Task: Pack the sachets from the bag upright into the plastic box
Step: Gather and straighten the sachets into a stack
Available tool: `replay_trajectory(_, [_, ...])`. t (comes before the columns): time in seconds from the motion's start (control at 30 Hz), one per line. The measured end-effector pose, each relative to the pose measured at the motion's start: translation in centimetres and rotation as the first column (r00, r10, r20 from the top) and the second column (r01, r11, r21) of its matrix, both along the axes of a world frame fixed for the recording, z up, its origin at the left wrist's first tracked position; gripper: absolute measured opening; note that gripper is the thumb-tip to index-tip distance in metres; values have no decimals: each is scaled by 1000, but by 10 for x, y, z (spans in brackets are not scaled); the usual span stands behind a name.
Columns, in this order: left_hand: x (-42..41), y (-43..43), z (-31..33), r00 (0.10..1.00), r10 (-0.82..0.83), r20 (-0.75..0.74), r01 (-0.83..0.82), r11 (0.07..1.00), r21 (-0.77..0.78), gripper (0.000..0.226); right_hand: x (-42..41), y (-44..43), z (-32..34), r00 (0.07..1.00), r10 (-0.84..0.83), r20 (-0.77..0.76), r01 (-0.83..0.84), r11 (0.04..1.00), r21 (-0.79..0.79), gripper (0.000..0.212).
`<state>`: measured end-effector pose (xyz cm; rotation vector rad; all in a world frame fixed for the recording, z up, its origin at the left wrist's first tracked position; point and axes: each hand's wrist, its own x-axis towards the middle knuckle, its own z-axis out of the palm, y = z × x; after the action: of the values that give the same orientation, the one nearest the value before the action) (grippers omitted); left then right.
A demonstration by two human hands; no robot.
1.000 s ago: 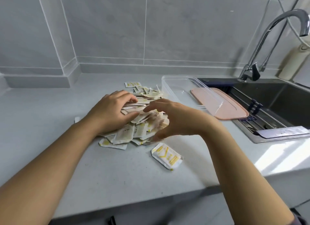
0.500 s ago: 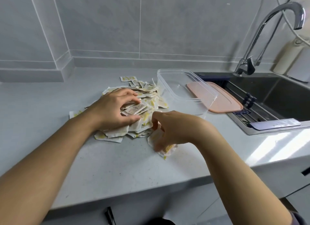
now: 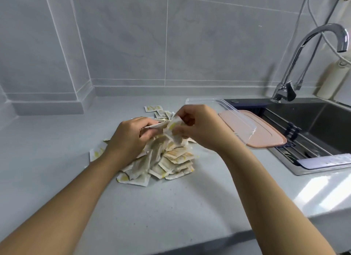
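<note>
A heap of white-and-yellow sachets [image 3: 167, 163] lies on the grey counter in the middle of the view. My left hand [image 3: 131, 138] and my right hand [image 3: 201, 127] are raised just above the heap, fingers curled, both gripping a bunch of sachets [image 3: 171, 127] held between them. The clear plastic box [image 3: 239, 119] stands to the right of the heap, behind my right hand, which hides its left part. I see no sachets inside the visible part of the box.
A pink lid [image 3: 266, 135] lies under and beside the box at the sink's edge. The dark sink [image 3: 319, 127] with a chrome tap [image 3: 303, 51] is at the right. One sachet [image 3: 152, 108] lies apart behind the heap. The tiled wall runs behind.
My right hand picked the stray sachet off the counter in front of the heap and rose. Both hands lifted from the heap and now hold a bunch together.
</note>
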<state>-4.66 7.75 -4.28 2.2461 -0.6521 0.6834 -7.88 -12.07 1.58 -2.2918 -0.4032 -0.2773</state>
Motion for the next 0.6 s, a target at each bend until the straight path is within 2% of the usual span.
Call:
replay_trajectory(0.07, [-1,-2,1,999,28,-21,-29,996,-79,3,15,7,-2,1000,8,-22,-4,986,167,13])
replay_trajectory(0.2, [-1,-4,2,992,111,-62,-123,959,-256,6,39,24,-13,997,-51,-63,69,943,326,13])
replay_trajectory(0.33, [4,-3,5,978,174,-111,-206,868,-453,12,52,38,-23,992,-111,-68,128,921,367,16])
replay_trajectory(0.4, [7,-2,6,977,133,-167,-207,785,-584,8,54,45,-25,991,-100,-89,127,914,386,17])
replay_trajectory(0.5, [11,-2,5,959,-35,-283,-204,608,-768,8,54,54,-25,995,-20,-97,62,891,450,18])
replay_trajectory(0.6, [12,0,5,931,-188,-312,-201,448,-871,10,51,56,-31,998,18,-65,21,835,550,18])
